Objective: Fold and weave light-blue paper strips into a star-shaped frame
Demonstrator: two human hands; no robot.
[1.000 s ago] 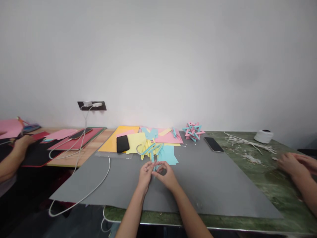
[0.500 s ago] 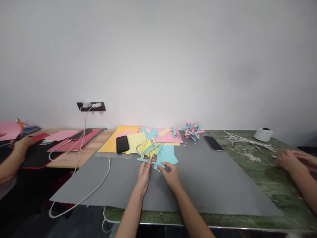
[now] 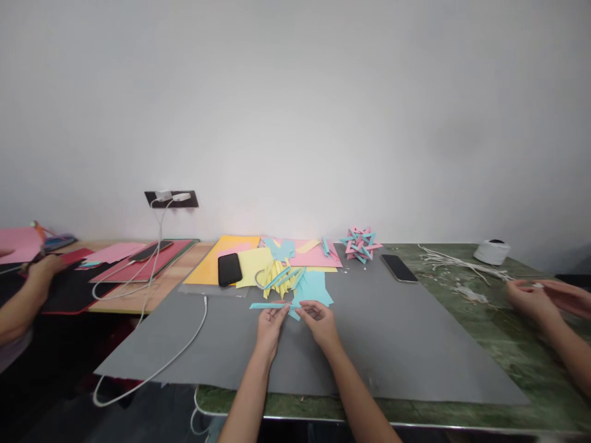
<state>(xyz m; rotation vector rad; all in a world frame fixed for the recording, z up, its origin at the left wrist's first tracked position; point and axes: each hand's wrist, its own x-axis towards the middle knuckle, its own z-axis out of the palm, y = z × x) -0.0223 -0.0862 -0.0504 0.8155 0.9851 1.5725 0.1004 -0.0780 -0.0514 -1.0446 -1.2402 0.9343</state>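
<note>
A narrow folded strip of light blue paper point(image 3: 266, 306) lies sideways above the grey sheet, pinched by the fingers of my left hand point(image 3: 271, 325). My right hand point(image 3: 318, 321) is closed at the strip's right end, its thumb and forefinger pressed together on the paper. Just beyond my hands is a pile of yellow paper strips point(image 3: 277, 280) with a few blue ones across it. Blue paper sheets point(image 3: 315, 287) lie right of that pile. Farther back stands a pink and blue folded-paper star ball point(image 3: 361, 244).
A grey sheet point(image 3: 392, 344) covers the table's middle. Phones lie left point(image 3: 229, 269) and right point(image 3: 399, 268); a white cable point(image 3: 184, 344) crosses the sheet's left side. At right, a co-worker's hands point(image 3: 540, 298) are near white cords point(image 3: 457, 261); another person's hand point(image 3: 44, 271) is at far left.
The blue strip has turned level, its left end shifting slightly left and down. My hands stay close together. The co-worker's hands at right have moved a little left.
</note>
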